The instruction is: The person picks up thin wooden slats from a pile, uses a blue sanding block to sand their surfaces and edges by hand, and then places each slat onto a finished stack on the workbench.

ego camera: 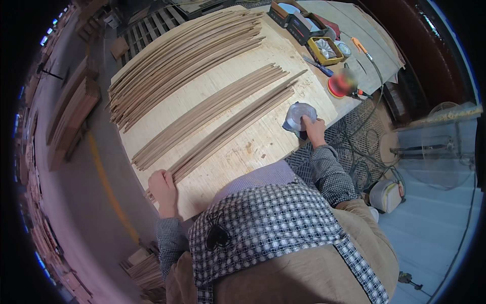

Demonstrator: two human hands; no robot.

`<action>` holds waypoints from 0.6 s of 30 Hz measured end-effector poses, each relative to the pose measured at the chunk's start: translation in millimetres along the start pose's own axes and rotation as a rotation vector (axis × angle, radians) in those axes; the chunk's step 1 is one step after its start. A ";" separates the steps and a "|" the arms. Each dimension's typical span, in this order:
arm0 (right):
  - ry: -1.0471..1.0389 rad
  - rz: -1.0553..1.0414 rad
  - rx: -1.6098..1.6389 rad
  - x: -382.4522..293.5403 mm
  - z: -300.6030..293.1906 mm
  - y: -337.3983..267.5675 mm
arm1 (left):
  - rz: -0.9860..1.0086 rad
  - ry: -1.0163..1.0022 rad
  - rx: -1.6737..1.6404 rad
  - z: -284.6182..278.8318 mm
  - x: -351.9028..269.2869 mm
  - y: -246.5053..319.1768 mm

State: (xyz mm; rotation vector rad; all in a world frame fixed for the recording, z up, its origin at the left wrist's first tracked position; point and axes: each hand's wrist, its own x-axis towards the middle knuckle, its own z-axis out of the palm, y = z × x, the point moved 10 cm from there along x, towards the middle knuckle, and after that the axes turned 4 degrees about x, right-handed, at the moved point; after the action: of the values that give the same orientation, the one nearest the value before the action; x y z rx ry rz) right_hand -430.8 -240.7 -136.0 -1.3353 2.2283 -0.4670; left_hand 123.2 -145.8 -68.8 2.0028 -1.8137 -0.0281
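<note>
My left hand [163,188] rests over the near left end of a narrow bundle of thin wooden strips [228,131]; whether its fingers grip them is hard to tell. My right hand [314,127] holds a round pale disc, probably a sanding disc [300,114], with dark cloth-like material under it, at the right part of the plywood tabletop [243,152]. Beyond the narrow bundle lies a second group of strips [212,114]. A larger spread of strips [182,60] covers the far part of the board.
At the right stand open cardboard boxes [300,28], a yellow box [325,50], a red round tool [339,84], partly blurred, and an orange air blow gun [358,45] with its hose. Stacked boards [76,117] stand left. Hoses [360,163] lie on the floor mat.
</note>
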 end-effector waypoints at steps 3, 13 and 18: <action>0.189 0.021 -0.065 -13.5 -10.1 -12.4 | -0.010 0.040 -0.022 -2.7 -24.6 8.6; 0.183 0.236 0.161 -27.1 -17.1 -19.1 | -0.087 -0.019 -0.089 -12.8 -65.8 45.9; 0.319 0.274 0.742 21.3 35.2 80.1 | -0.044 -0.006 -0.014 -14.8 -69.2 57.7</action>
State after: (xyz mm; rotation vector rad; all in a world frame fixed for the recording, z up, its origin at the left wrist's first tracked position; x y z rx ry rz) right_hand -476.4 -223.9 -211.7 -0.5891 2.0886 -1.3094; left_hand 63.4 -78.2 -55.1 2.0345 -1.7681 -0.0597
